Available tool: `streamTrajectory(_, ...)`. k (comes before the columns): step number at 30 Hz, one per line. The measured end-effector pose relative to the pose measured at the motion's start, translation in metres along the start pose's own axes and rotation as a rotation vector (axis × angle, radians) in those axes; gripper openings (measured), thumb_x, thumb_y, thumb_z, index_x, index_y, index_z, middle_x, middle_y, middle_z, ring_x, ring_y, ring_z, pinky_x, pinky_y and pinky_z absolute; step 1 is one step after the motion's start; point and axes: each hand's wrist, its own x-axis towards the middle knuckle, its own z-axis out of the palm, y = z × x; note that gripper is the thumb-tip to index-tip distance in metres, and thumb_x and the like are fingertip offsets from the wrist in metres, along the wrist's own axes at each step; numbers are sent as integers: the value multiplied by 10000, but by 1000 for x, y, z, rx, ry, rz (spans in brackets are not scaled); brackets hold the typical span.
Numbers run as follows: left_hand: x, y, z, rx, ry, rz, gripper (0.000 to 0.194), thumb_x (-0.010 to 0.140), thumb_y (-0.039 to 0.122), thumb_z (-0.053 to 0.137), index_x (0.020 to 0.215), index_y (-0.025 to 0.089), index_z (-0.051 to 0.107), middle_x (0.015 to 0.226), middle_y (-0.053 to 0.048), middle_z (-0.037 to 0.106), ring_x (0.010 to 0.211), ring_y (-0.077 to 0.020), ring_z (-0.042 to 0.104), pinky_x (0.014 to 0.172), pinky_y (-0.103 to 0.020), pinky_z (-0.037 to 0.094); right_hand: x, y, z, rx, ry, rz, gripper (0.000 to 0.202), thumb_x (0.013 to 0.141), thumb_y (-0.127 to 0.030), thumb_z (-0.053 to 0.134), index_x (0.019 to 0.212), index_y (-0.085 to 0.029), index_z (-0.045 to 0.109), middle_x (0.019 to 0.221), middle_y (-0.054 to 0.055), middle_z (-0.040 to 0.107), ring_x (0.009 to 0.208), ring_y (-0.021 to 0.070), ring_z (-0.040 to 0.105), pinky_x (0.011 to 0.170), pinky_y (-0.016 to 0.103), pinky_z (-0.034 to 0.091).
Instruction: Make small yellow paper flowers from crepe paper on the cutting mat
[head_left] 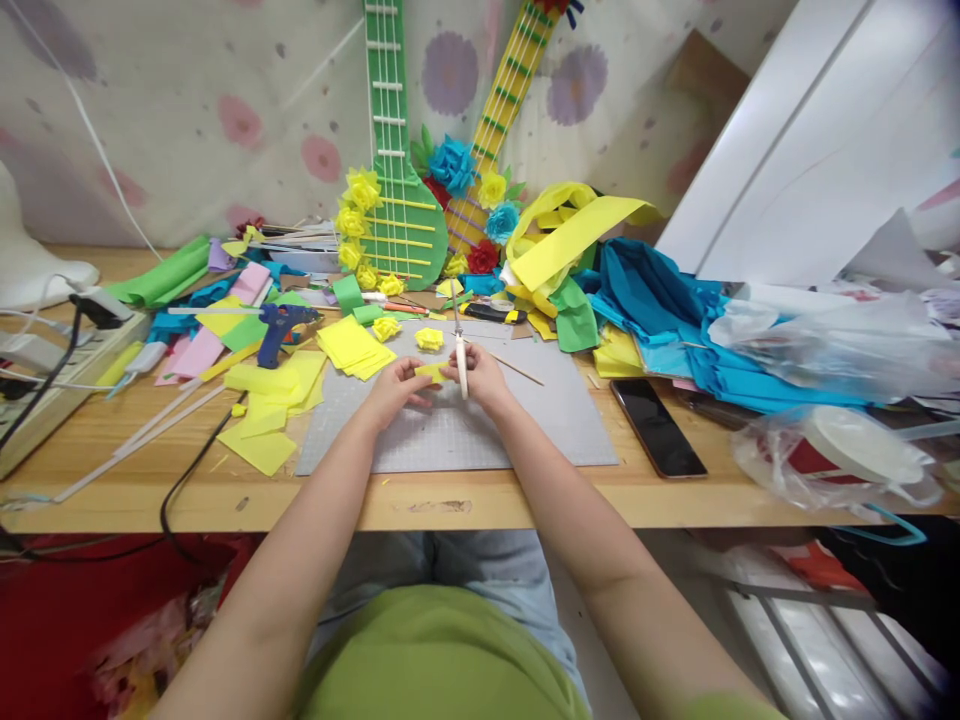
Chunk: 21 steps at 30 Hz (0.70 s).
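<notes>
My left hand and my right hand meet over the grey cutting mat. Between their fingers is a small piece of yellow paper, pinched by the left hand at one end. The right hand touches the paper's other end and also grips a pair of white-handled scissors, blades pointing away from me. Just beyond the hands, a finished yellow paper flower lies on the mat. A stack of yellow paper squares sits to the left.
A blue glue gun lies at the left among paper sheets. A black phone rests right of the mat. Two paper guitars with flowers lean at the back. Blue and yellow crepe paper and plastic bags crowd the right.
</notes>
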Motion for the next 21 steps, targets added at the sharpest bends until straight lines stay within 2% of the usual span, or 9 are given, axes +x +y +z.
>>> streamTrajectory(4, 5, -2, 10, -125, 95, 3, 330, 587, 310, 697, 835, 138, 562, 907, -85, 633, 846, -210, 629, 553, -260, 529, 1, 3, 9, 111, 183, 2, 451, 447, -364, 726, 766, -194, 455, 697, -41, 530, 645, 99, 515, 631, 255, 416)
streamTrajectory(8, 7, -2, 21, -177, 151, 9, 343, 586, 326, 693, 853, 136, 593, 911, -93, 646, 834, -205, 626, 548, -243, 519, -3, 2, 16, 212, 239, 30, 466, 452, -399, 722, 776, -204, 450, 703, -36, 532, 618, 92, 502, 616, 250, 419)
streamTrajectory(15, 7, -1, 27, -67, 285, 135, 271, 583, 297, 672, 782, 127, 601, 786, -56, 653, 720, -173, 620, 519, -244, 497, -6, 0, 15, 255, 196, 47, 465, 432, -385, 735, 753, -204, 450, 661, -55, 514, 561, 75, 465, 576, 240, 404)
streamTrajectory(21, 5, 1, 12, 78, 252, 149, 208, 556, 264, 677, 694, 128, 602, 660, -20, 618, 651, -150, 579, 498, -235, 481, -2, 0, 6, 198, 100, 83, 452, 416, -341, 747, 738, -190, 468, 624, -60, 511, 539, 75, 462, 550, 242, 384)
